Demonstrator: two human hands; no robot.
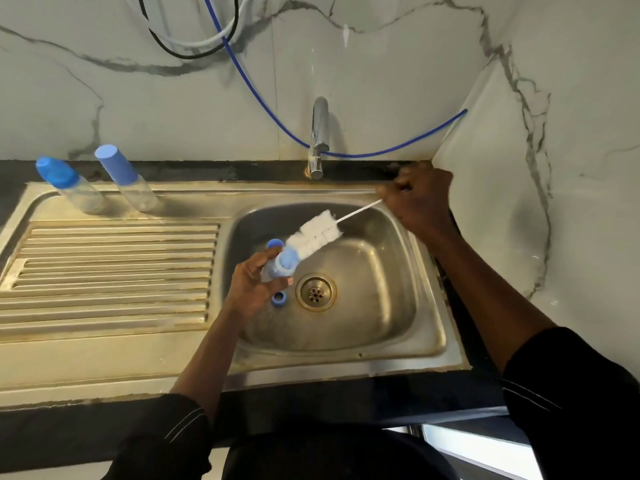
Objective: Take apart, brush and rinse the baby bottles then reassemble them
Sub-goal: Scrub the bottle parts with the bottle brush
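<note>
Two capped bottles [74, 188] stand untouched on the drainboard [104, 271]. Third is apart: left hand [249, 289] grips a blue piece [285, 263] over the sink [429, 306]; right hand [419, 202] clamps the brush [315, 237], bristles at its mouth. Rinsing and reassembly remain.

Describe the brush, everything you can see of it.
The brush has a fluffy white bristle head on a thin white stem, seemingly soft fibre on wire or plastic. It slants over the sink, touching no metal, stem up-right and head down-left. The right hand grips the stem's far end, hiding any handle. The bristle tip meets the pale blue bottle part held by the left hand. Whether the tip is inside cannot be told.
</note>
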